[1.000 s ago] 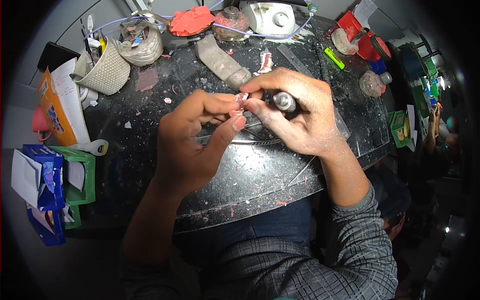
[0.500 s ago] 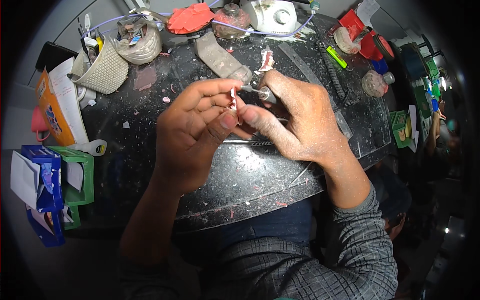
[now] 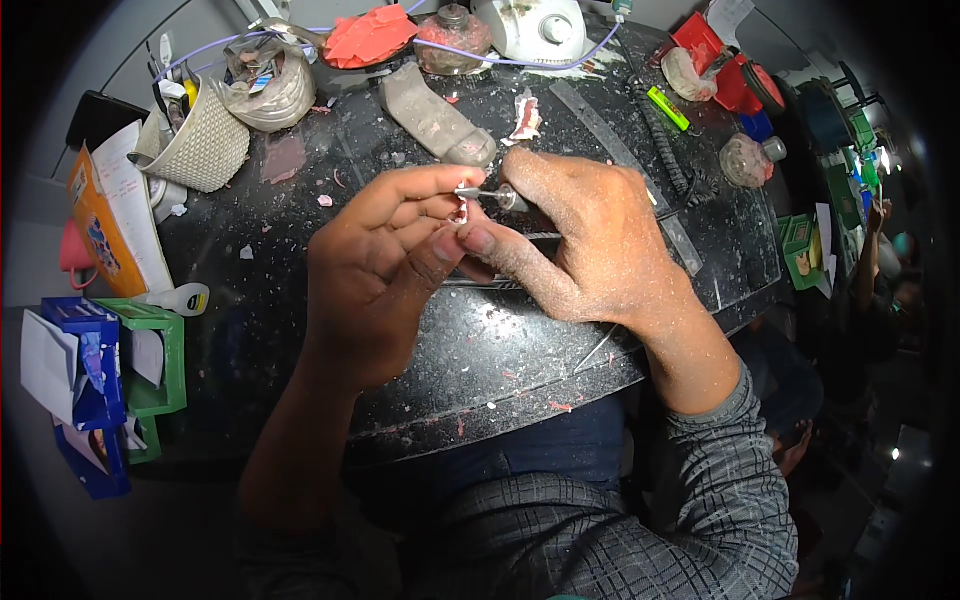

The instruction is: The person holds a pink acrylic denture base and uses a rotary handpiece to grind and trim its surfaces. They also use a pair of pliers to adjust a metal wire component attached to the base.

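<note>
Pinched between the fingertips and thumb of my left hand is a small piece, white along one edge and reddish, probably dental work; my fingers cover much of it. My right hand, dusted with pale powder, is closed around a rotary handpiece. The handpiece's metal tip points left and meets the upper end of the piece, or nearly so. My right thumb rests close beside my left thumb. Beyond the hands lies a similar white and red-brown piece.
Across the back stand a woven basket of tools, a dusty bowl, red sheets, a glass jar and a white control box. A ruler and coiled cord lie right. Blue and green boxes sit left.
The handpiece's tip has moved left and slightly down, onto or right by the upper end of the small piece. My right hand shifted left with it; my left hand keeps its pinch.
</note>
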Motion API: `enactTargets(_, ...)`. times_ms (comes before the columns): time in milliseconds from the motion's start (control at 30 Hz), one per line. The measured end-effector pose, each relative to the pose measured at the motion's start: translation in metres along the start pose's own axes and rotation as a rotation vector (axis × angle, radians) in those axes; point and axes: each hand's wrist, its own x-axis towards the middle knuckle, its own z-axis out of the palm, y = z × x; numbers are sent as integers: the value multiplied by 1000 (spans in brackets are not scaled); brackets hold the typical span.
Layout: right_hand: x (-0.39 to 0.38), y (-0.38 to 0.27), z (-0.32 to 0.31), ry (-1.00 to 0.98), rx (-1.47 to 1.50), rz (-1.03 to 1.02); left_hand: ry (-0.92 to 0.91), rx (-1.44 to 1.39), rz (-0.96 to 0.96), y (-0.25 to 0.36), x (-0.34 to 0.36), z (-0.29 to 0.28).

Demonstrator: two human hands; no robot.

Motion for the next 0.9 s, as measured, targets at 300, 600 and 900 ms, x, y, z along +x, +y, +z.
enactTargets(300,0,1,1,9,-4,4,-24,-19,-19,1,0,0)
enactTargets(600,0,-1,0,-16,-20,20,4,-91,-73,2,0,2)
enactTargets(900,0,-2,-1,-30,-44,41,-8,-31,-54,1,1,0)
